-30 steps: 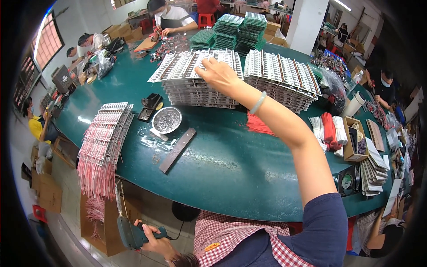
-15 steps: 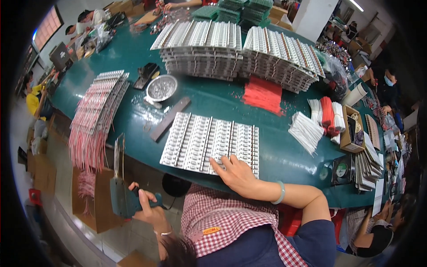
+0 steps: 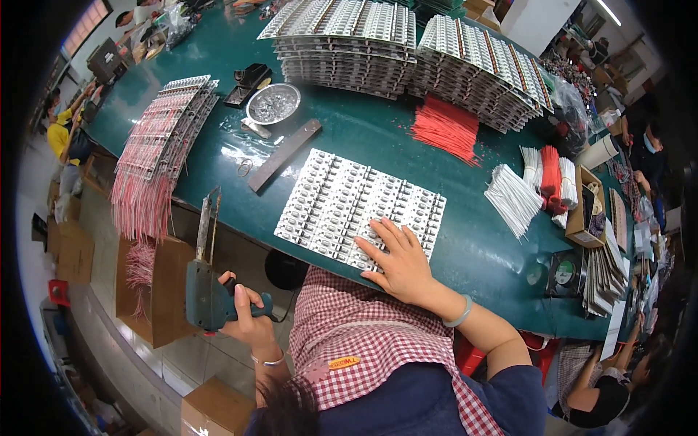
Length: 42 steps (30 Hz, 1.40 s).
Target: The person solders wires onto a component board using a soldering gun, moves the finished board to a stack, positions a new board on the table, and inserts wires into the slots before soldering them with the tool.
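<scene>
Panel (image 3: 360, 211) of small white-and-metal parts lies flat on the green table (image 3: 472, 247), drawn close to the near edge just in front of the person, where both hands can get at it. The right hand (image 3: 400, 265) rests palm down on its near right corner, fingers spread and flat, apparently to pin the sheet so it cannot slide. It presses on the panel and grips nothing.

The left hand (image 3: 243, 312) is below the table edge, closed around the handle of a teal power tool (image 3: 207, 287) whose long blade points up toward the tabletop. The tool hangs clear of the panel, well apart from it, probably kept low so the table stays free while the sheet is settled.

Beyond the panel lies a dark flat bar (image 3: 285, 155), and behind that a round metal bowl (image 3: 273, 103) of small bits, both within arm's reach. Tall stacks of like panels (image 3: 407, 51) sit at the far side. A sheaf of red-wired strips (image 3: 156, 156) hangs over the left edge, its wires trailing down. Red wires (image 3: 447, 129) and bundles of white wires (image 3: 512, 198) lie to the right, sorted by colour. Other people sit at the table's far ends.
</scene>
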Tool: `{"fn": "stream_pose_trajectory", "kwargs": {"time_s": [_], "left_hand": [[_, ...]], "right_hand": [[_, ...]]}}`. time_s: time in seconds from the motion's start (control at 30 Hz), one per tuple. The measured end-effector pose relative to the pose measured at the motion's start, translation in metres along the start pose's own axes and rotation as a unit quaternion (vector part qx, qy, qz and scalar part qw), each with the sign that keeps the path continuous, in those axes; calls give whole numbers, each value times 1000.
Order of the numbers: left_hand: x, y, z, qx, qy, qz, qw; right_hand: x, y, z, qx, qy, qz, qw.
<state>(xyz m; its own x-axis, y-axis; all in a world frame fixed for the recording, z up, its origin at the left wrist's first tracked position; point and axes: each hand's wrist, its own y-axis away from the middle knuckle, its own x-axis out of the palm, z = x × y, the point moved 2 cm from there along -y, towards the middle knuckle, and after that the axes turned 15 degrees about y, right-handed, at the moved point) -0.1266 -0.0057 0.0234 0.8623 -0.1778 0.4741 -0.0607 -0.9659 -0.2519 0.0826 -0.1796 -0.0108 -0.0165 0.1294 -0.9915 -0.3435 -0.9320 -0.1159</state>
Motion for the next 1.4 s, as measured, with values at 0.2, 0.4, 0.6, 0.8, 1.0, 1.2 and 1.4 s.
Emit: {"fn": "stream_pose_trajectory", "kwargs": {"time_s": [0.2,0.4,0.6,0.8,1.0,1.2,1.4], "left_hand": [[6,-5,18,-59,11,17,998],[25,-12,36,-58,-19,35,998],[51,-19,45,-65,-35,49,996],[68,-19,62,-78,-22,101,992],[97,-9,72,-126,-35,103,986],[122,-5,71,-153,8,150,977],[110,-8,63,-142,-7,132,981]], "right_hand": [[7,-34,2,58,14,-29,998],[15,-53,3,18,-8,-31,999],[17,-50,-2,33,-37,-54,997],[26,-31,12,-18,-82,-53,995],[27,-38,21,-18,-75,-68,995],[11,-36,-18,4,-154,-137,978],[-33,-13,-210,257,-7,-330,908]]}}
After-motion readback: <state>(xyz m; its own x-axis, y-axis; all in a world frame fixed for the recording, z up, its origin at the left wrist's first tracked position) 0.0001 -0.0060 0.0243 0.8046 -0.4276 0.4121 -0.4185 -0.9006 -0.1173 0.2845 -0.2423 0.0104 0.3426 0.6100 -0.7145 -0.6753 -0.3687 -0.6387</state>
